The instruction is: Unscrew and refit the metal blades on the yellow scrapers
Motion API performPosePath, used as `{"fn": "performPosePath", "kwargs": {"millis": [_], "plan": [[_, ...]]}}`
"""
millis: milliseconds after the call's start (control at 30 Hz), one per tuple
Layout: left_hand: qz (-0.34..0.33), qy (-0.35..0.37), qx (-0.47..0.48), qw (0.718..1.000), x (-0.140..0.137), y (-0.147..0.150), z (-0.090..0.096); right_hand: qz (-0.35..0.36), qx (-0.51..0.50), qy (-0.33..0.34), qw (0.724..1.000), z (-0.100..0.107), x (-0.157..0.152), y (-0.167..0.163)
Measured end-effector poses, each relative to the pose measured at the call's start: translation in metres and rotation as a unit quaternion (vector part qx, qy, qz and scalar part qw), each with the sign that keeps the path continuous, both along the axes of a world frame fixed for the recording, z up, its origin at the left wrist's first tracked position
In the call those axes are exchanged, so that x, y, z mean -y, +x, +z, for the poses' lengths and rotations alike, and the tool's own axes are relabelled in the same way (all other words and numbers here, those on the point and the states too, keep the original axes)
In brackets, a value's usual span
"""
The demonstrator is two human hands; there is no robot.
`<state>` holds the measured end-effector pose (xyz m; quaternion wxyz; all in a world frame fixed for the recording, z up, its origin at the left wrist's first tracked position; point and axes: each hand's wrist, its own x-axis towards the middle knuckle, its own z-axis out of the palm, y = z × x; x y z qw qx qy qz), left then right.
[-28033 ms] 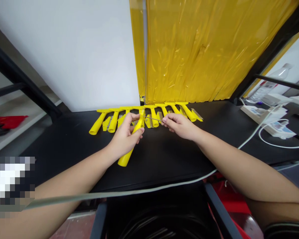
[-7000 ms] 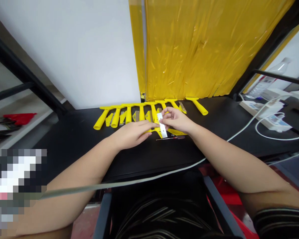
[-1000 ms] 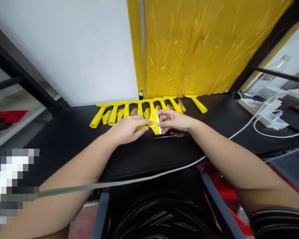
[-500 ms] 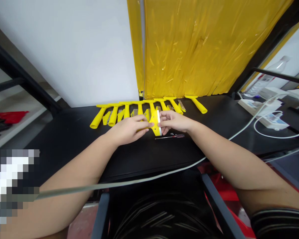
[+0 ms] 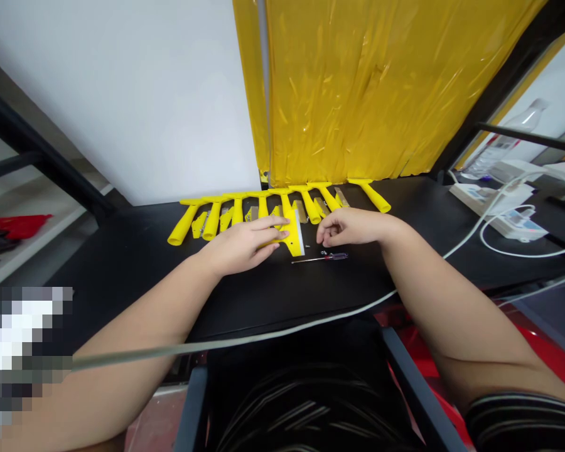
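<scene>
At a black workbench [image 5: 136, 276], my left hand [image 5: 242, 246] lies flat over a yellow scraper [image 5: 289, 233], fingers stretched along its handle and pinning it to the surface rather than gripping it; the scraper's wide head, edged with a pale strip [image 5: 301, 236] that looks like its blade, points toward my right hand [image 5: 351, 227]. That hand hovers low just beside the head, fingers loosely curled and, as far as I can make out, holding nothing, its fingertips [image 5: 321, 239] near a few tiny specks on the bench that may be screws, too small to tell. A thin screwdriver [image 5: 321, 257] with a dark red handle lies on the bench just in front of the right hand, apart from it. Behind the hands, a row of matching yellow scrapers [image 5: 211, 220] and loose plates lines the back edge under a yellow plastic curtain [image 5: 381, 88]; a power strip [image 5: 487, 198] and white cables [image 5: 522, 251] sit well off to the right. My judgement of doing this step well: I keep the left palm pressing straight down so the scraper cannot swivel, keep fingers clear of the pale edge, pick small parts with fingertip pinches rather than sweeping them, and bring the screwdriver in upright over the head.
</scene>
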<state>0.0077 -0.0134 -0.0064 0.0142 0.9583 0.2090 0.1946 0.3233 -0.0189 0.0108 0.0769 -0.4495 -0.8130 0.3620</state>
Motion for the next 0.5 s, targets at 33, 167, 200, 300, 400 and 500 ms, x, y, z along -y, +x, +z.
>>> {"fn": "performPosePath", "kwargs": {"millis": [33,167,200,300,400,500], "plan": [[0.000,-0.003,-0.002,1.000,0.000,0.000,0.000,0.003,0.012,-0.008,1.000,0.000,0.000,0.001],[0.005,-0.011,-0.006,1.000,-0.002,-0.001,-0.001,0.015,0.025,-0.006,1.000,-0.007,0.000,-0.006],[0.007,-0.013,-0.007,1.000,-0.002,-0.002,-0.001,0.015,0.029,0.001,0.999,-0.009,-0.001,-0.009],[0.014,-0.017,-0.011,1.000,-0.002,-0.002,0.000,0.002,0.036,0.021,0.999,-0.012,0.000,-0.015],[0.016,-0.014,-0.013,1.000,-0.001,-0.001,0.000,-0.017,0.028,0.020,0.999,-0.013,0.001,-0.019],[0.016,-0.013,-0.017,1.000,-0.002,-0.002,-0.001,-0.027,0.022,0.014,0.999,-0.013,0.002,-0.020]]}}
